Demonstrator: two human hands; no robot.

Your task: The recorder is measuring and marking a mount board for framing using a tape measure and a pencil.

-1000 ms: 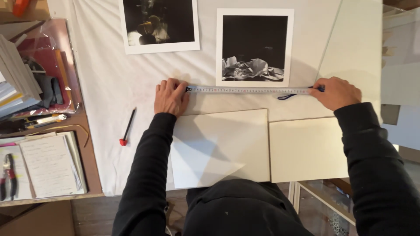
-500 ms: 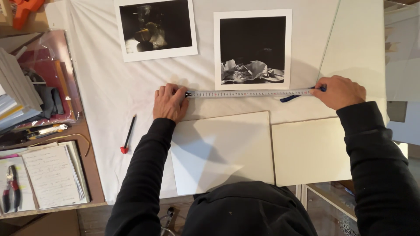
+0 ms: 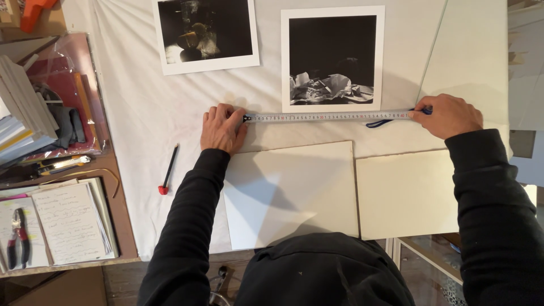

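Note:
A measuring tape [image 3: 328, 117] is stretched straight across the white cloth, just below a black-and-white photo print [image 3: 332, 58]. My left hand [image 3: 222, 128] pins the tape's left end down with its fingertips. My right hand [image 3: 447, 115] grips the tape's blue case at the right end, a blue strap looping beneath it. Two cream boards lie side by side below the tape: a larger one [image 3: 292, 195] and a smaller one [image 3: 405, 192]. Both arms wear black sleeves.
A second photo print [image 3: 206, 35] lies at the upper left. A black pencil with a red end [image 3: 168, 170] rests left of my left arm. Stacked papers, a notebook [image 3: 71, 224], pliers [image 3: 20, 238] and a cutter crowd the wooden left side. A large pale sheet [image 3: 470, 51] covers the upper right.
The hands and tape hold the same place on the cloth. Only the view has shifted slightly, so everything sits a little higher and more to the left.

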